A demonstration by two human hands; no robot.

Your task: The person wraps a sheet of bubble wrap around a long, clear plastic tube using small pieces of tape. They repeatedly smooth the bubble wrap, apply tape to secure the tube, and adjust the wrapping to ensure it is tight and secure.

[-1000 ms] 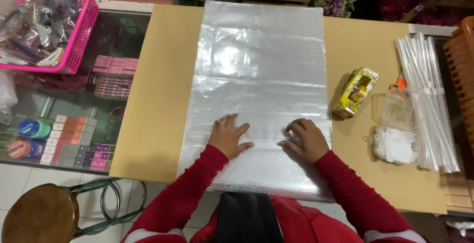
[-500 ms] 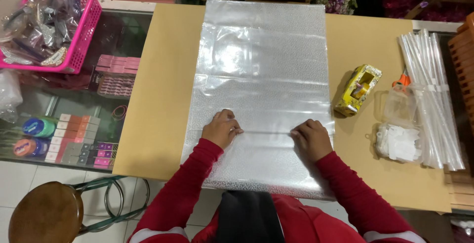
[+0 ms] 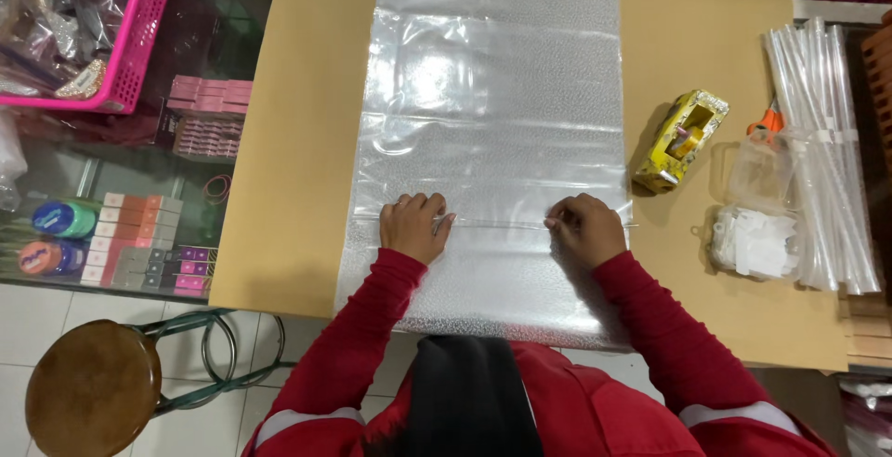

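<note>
Sheet: clear embossed plastic wrap, one, flat on the desk, stretching away from both sets of fingers.
Left hand: fingers curled together, pinching a crosswise fold in the sheet.
Right hand: fingers bunched, nipping the same fold near the sheet's right edge.
Handling: likely light, limp, slippery, crease-prone; best taken at the fold or edges.
Beyond the right fingers: one yellow tape dispenser, one bundle of clear sleeves.
Beyond the left fingers: one pink basket, one stool.
</note>
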